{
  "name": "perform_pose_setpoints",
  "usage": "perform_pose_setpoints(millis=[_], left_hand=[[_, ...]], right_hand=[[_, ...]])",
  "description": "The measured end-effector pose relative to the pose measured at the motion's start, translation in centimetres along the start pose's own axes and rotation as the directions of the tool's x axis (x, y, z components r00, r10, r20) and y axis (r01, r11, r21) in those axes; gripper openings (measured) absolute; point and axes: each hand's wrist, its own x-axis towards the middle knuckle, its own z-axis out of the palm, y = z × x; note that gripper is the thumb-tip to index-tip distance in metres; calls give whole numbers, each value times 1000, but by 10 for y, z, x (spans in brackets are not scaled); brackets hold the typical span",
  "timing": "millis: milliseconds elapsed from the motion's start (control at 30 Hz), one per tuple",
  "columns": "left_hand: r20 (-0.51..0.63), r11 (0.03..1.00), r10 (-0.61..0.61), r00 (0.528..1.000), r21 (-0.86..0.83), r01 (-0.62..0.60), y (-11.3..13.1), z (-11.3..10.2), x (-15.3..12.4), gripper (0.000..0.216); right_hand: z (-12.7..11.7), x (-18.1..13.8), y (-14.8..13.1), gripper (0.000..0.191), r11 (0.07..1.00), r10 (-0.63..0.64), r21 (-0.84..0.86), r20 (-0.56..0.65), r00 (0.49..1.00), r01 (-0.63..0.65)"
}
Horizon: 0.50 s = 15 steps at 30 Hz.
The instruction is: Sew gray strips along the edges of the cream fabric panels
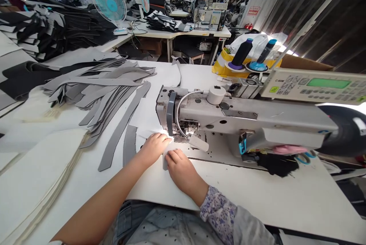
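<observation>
**Item 1:** pale grey strip (pixel 165 162), short visible length, one end lying on the table and the other running under the hands toward the needle area. Most of it is hidden by the hands.

**Item 2:** left hand (pixel 154 147), bare forearm, resting on the strip just before the presser foot (pixel 185 129). Fingers lie flat and close together, pointing toward the foot. No pinch can be made out.

**Item 3:** right hand (pixel 180 170), floral sleeve, lying beside the left hand with its fingers narrow and flat over the strip's near part. Whether they grip or only press, the view does not settle.

**Step in hand:** the strip is being guided by both hands at the foot of the machine.

**Surroundings, nearest first:**
- Sewing machine (pixel 234 117), grey, with a gooseneck lamp (pixel 177 113) lit over the needle.
- Loose grey strips (pixel 128 146) beside the hands, on the white table (pixel 286 187).
- Heap of grey strips (pixel 97 86) farther left.
- Cream sheets (pixel 34 187), stacked at lower left.
- Black scrap (pixel 277 164) and blue-handled scissors (pixel 304 157), right of the machine.
- Control panel (pixel 314 84) and thread cones (pixel 241 53) behind the machine.
- Fan (pixel 108 2) and dark stacks (pixel 57 27) in the background.
</observation>
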Motion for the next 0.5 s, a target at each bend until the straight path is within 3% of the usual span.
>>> perform_pose_setpoints(millis=[500], left_hand=[[55,1000,-8,998,-23,10,5,-6,13,19]], right_hand=[[22,9,12,18,1000,-4,4,-86,996,4]])
